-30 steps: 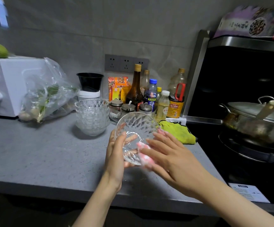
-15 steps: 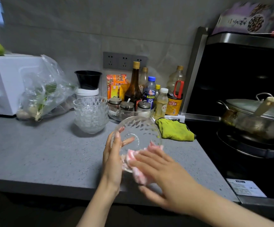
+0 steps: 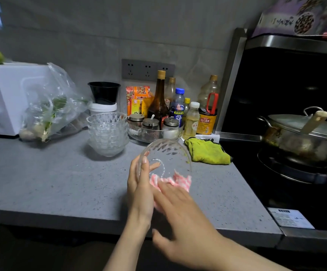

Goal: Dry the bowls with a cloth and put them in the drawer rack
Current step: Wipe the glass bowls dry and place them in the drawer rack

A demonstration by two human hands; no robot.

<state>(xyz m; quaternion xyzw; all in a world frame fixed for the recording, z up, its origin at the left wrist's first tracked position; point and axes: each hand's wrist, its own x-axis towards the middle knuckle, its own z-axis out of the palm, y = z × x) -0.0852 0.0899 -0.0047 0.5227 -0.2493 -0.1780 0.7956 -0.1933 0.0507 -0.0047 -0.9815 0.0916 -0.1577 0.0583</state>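
Observation:
My left hand point(image 3: 139, 190) holds a clear cut-glass bowl point(image 3: 166, 153) tilted on its side above the grey counter point(image 3: 51, 182), fingers along its left wall and thumb seen through the glass. My right hand point(image 3: 184, 218) presses a pink checked cloth point(image 3: 171, 181) against the bowl's lower edge with straight fingers. A stack of several matching glass bowls point(image 3: 107, 132) stands on the counter behind and to the left. No drawer rack is in view.
A yellow-green cloth point(image 3: 207, 152) lies right of the bowl. Bottles and spice jars point(image 3: 170, 116) crowd the back wall. A plastic bag of vegetables point(image 3: 51, 108) leans on a white oven point(image 3: 4, 98). A lidded pot point(image 3: 305, 137) sits on the stove at right.
The bowl has turned so its base faces me more. My right hand slid the pink cloth from the bowl's right side down to its lower edge.

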